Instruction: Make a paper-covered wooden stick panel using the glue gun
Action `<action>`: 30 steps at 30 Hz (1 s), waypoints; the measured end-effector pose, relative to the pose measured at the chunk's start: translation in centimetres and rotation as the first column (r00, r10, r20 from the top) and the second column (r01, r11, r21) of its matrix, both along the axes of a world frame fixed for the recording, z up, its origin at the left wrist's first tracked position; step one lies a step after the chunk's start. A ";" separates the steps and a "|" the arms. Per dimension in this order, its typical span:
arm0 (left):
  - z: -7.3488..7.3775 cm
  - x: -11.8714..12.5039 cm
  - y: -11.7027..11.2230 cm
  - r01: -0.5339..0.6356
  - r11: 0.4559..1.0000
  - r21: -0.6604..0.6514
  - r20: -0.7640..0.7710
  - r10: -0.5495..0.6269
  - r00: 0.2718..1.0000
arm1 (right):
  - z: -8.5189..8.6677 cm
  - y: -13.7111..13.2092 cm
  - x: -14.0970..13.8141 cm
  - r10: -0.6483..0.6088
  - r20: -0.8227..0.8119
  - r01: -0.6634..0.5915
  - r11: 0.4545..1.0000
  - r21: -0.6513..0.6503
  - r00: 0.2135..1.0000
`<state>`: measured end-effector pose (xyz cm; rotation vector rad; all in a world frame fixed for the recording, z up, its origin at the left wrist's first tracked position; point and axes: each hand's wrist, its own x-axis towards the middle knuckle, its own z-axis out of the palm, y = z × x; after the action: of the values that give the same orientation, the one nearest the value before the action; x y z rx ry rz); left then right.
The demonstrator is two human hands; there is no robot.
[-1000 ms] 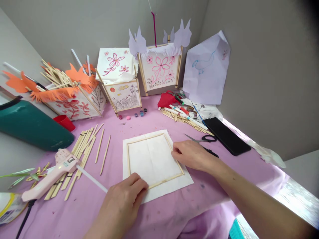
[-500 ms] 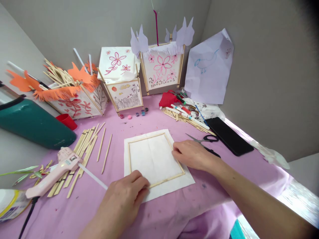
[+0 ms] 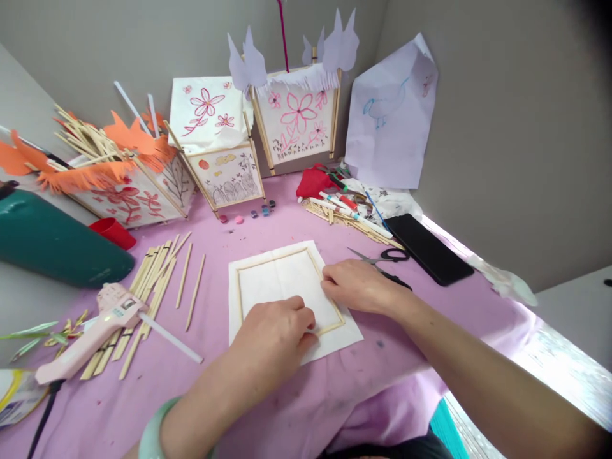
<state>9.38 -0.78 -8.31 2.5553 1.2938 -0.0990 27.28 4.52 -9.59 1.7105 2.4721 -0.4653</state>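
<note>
A square frame of thin wooden sticks (image 3: 274, 258) lies flat on a white sheet of paper or cloth (image 3: 352, 335). My left hand (image 3: 280, 328) reaches over the frame's near side, its fingers curled and pressed together on the near stick. On the right side stick rests my right hand (image 3: 356, 285), thumb and fingers bunched against it. Both hands hide parts of the frame, including its near left corner. Just beyond my right hand lie black-handled scissors (image 3: 394, 255) with their blades apart.
To the left are a pink glue gun (image 3: 108, 325) with a glue stick and several loose wooden sticks (image 3: 155, 271). Decorated lanterns (image 3: 234, 175) stand at the back. Markers (image 3: 347, 207) and a black phone (image 3: 428, 248) lie to the right; a green cylinder (image 3: 62, 236) leans left.
My left hand has slid right along the frame's near side, toward the near right corner. My right hand stays on the right stick. The whole view has shifted slightly.
</note>
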 end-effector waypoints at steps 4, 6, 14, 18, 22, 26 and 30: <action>-0.8 0.5 -0.4 -0.031 1.000 0.001 -0.039 0.031 0.999 | 0.1 -0.1 0.0 0.000 -0.007 0.000 1.000 0.002 1.000; -0.9 0.4 -0.4 -0.033 0.999 -0.003 -0.028 0.033 0.999 | 0.0 -0.1 0.0 0.004 -0.015 -0.004 1.000 0.010 1.000; -1.3 0.2 -0.3 -0.026 1.000 -0.016 0.018 0.027 0.999 | -0.2 0.0 0.0 0.023 -0.030 -0.022 1.000 0.022 0.999; -1.0 0.2 -0.3 -0.021 0.999 -0.037 0.004 0.021 1.000 | -0.2 0.0 0.1 0.030 -0.014 -0.030 0.999 0.022 0.999; 0.3 -0.3 1.2 -0.046 0.997 -0.065 0.040 0.049 0.998 | -0.2 0.1 0.1 0.036 0.005 -0.036 0.999 0.012 0.999; 0.7 -1.0 5.0 -0.133 0.987 0.091 0.072 0.126 0.989 | -0.4 0.1 0.2 0.031 -0.008 -0.031 0.999 0.018 0.999; -0.9 -1.1 9.1 -0.216 0.953 0.214 0.039 0.213 0.976 | -0.5 0.0 0.2 0.018 -0.021 -0.017 1.000 0.025 1.000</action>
<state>8.32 8.30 -9.21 2.5613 1.6485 0.1124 27.46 4.53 -10.07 1.7008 2.5162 -0.4550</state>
